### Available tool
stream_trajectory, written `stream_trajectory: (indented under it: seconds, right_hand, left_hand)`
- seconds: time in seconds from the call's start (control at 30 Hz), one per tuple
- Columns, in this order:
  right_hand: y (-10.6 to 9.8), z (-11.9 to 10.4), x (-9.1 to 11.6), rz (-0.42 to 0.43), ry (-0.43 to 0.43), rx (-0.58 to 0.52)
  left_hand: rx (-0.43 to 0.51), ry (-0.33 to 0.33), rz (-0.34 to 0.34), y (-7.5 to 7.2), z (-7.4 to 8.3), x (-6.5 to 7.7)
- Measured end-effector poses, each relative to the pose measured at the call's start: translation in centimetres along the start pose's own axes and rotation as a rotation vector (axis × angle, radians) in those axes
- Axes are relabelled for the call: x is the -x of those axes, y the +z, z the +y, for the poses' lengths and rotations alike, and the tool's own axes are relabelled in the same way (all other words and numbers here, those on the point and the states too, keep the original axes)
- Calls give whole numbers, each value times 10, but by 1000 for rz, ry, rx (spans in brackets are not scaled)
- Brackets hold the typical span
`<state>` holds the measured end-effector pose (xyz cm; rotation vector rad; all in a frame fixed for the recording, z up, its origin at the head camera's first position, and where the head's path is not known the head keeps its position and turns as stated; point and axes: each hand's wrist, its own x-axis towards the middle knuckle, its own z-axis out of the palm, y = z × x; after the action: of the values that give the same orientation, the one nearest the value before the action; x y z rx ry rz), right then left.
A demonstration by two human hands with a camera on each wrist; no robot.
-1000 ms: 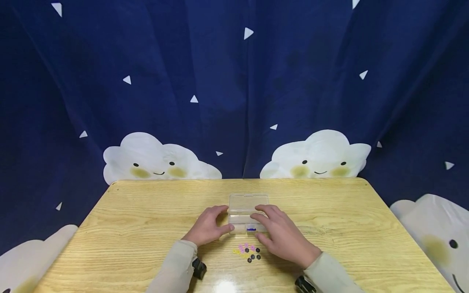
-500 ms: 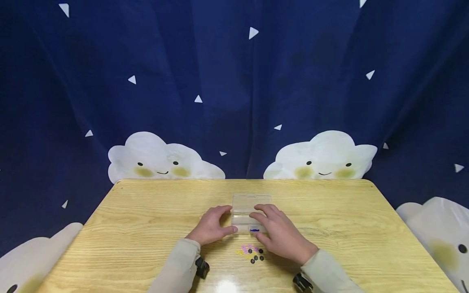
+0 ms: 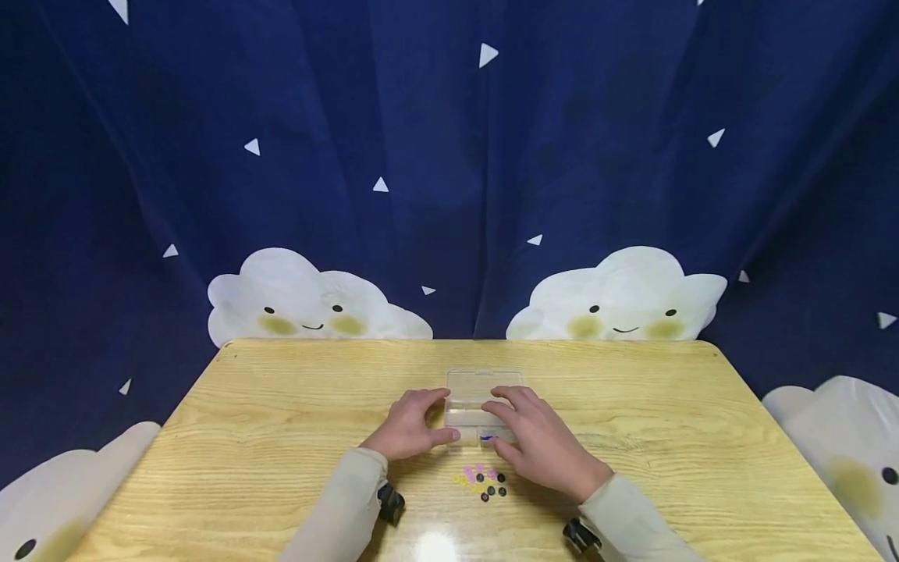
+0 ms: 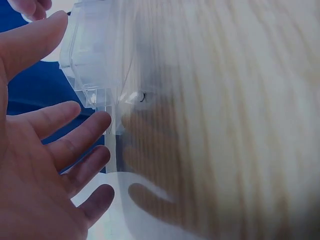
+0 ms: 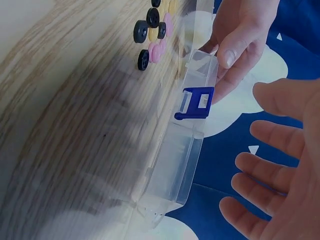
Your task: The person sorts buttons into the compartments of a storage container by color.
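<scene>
A clear plastic box [image 3: 485, 384] sits on the wooden table, a blue latch [image 5: 200, 102] on its near wall. My left hand [image 3: 410, 425] is at the box's left end, fingers spread and thumb at the near corner. Seen from the left wrist, these fingers are loosely straight beside the clear wall [image 4: 87, 45]. Over the right part of the box is my right hand [image 3: 548, 449], its relaxed fingers apart and holding nothing. Small black buttons [image 5: 143, 60], pink buttons [image 5: 155, 52] and yellow buttons [image 3: 477, 489] lie in a loose group in front of the box.
The table [image 3: 295, 421] has a light wood grain and a rounded far edge. Behind it hangs a dark blue curtain [image 3: 421, 156] with white clouds and triangles. Black straps [image 3: 390, 503] circle both wrists over pale sleeves [image 3: 337, 507].
The head view has shifted slightly, so the scene sits a little further right. Both hands, the box and the buttons keep nearly the same places relative to each other.
</scene>
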<state>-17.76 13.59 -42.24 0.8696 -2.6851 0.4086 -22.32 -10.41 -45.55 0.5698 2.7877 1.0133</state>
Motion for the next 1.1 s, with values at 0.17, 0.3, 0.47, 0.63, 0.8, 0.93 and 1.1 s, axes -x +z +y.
stream_trajectory:
  seconds: [0.17, 0.3, 0.47, 0.63, 0.8, 0.93, 1.1]
  right_hand:
    - [-1, 1, 0, -8, 8, 8]
    - [-1, 2, 1, -14, 14, 9]
    - [0, 4, 3, 1, 3, 9]
    - [1, 5, 4, 16, 2, 11]
    - [1, 7, 7, 16, 3, 16]
    - [1, 8, 8, 10, 8, 20]
    - [0, 10, 9, 4, 16, 24]
  left_hand:
    - [0, -10, -3, 1, 1, -2]
    - [9, -8, -5, 2, 1, -3]
    - [-15, 5, -6, 3, 0, -4]
    - [-48, 20, 1, 6, -2, -5]
    - [-32, 18, 4, 7, -2, -5]
    - [-7, 9, 0, 7, -2, -5]
    - [6, 14, -13, 6, -2, -6]
